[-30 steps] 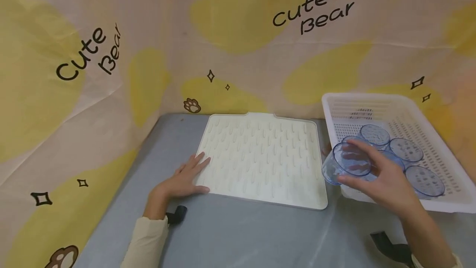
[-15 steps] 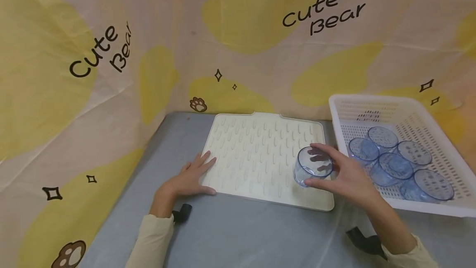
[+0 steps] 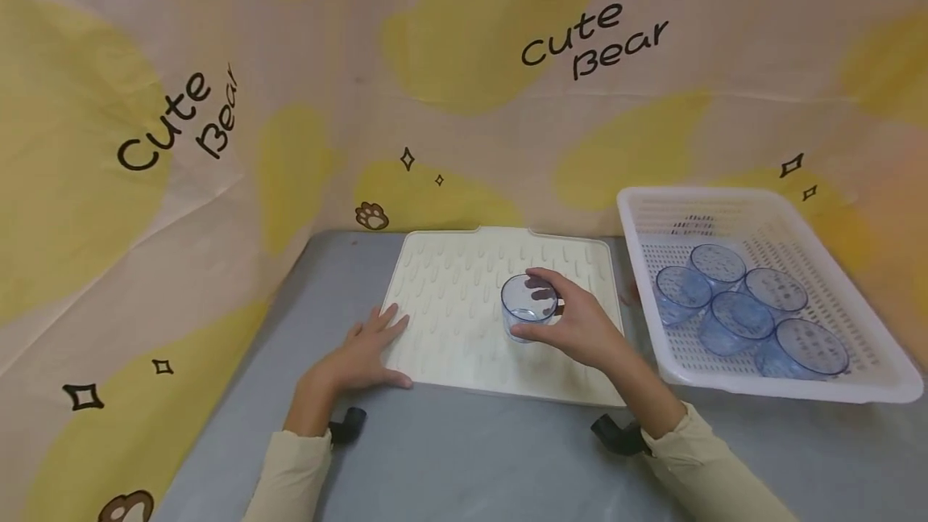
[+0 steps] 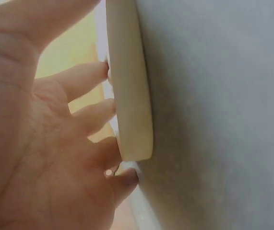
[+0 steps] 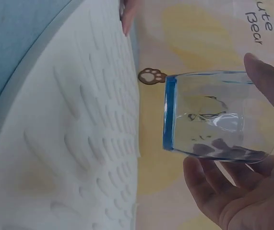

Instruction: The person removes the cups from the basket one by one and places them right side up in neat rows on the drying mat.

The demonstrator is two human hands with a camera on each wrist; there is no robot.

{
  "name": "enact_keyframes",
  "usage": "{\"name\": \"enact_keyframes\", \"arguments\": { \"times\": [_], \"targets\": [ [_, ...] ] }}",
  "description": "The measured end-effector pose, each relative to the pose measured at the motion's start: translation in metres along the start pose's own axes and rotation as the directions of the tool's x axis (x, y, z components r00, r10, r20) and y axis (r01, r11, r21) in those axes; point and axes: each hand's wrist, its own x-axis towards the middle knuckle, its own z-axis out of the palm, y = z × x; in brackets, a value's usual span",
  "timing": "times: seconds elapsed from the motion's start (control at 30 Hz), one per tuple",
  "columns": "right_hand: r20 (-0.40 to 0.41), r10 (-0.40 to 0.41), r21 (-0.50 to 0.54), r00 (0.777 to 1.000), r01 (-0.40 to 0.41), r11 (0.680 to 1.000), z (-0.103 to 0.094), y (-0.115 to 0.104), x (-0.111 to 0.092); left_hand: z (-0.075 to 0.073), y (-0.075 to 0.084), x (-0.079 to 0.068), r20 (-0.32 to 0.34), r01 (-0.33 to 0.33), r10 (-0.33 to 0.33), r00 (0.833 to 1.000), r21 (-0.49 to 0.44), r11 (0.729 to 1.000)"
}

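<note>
My right hand [image 3: 580,327] grips a clear bluish drinking glass [image 3: 524,308] from its right side, thumb in front and fingers behind. In the right wrist view, the glass [image 5: 218,117] is held off the board, its thick blue end facing the board's surface. The board [image 3: 442,353] is a flat cream-white drying board with rows of small raised ridges, lying on the table. At its front left, my left hand [image 3: 355,357] rests with spread fingers on the edge. The left wrist view shows fingers [image 4: 91,117] touching the board's side [image 4: 129,86].
To the right stands a white perforated plastic basket [image 3: 790,391] holding several similar bluish glasses [image 3: 735,321]. The grey table [image 3: 464,457] meets a yellow-and-beige printed cloth [image 3: 464,63] behind and at the left. Black wrist mounts [image 3: 619,433] sit on both forearms.
My right hand has carried the glass leftward from over the basket's near-left side to above the middle of the board. The left hand has stayed at the board's left edge.
</note>
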Motion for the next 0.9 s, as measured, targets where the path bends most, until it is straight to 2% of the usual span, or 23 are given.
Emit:
{"name": "enact_keyframes", "arguments": {
  "times": [0.1,0.27,0.6,0.8,0.9],
  "targets": [
    [0.008,-0.022,0.054,1.000,0.021,0.998,0.009,0.000,0.004,0.002,-0.003,-0.003,-0.019,0.008,-0.008,1.000,-0.014,1.000],
    [-0.006,0.005,0.073,1.000,-0.005,0.997,0.016,0.004,0.000,0.004,-0.006,-0.004,-0.010,0.008,-0.008,1.000,-0.011,1.000],
    [-0.038,-0.010,0.039,0.999,0.012,0.999,0.007,0.006,-0.004,0.001,0.002,0.001,-0.003,0.019,-0.019,1.000,-0.021,1.000],
    [-0.016,0.035,0.026,0.999,-0.034,0.999,0.006,0.009,-0.004,0.002,0.004,0.004,-0.005,0.017,-0.017,1.000,-0.014,1.000],
    [-0.016,0.026,0.021,1.000,-0.026,0.999,0.005,0.011,-0.004,0.000,0.005,0.002,-0.009,0.011,-0.011,1.000,-0.015,1.000]
  ]
}}
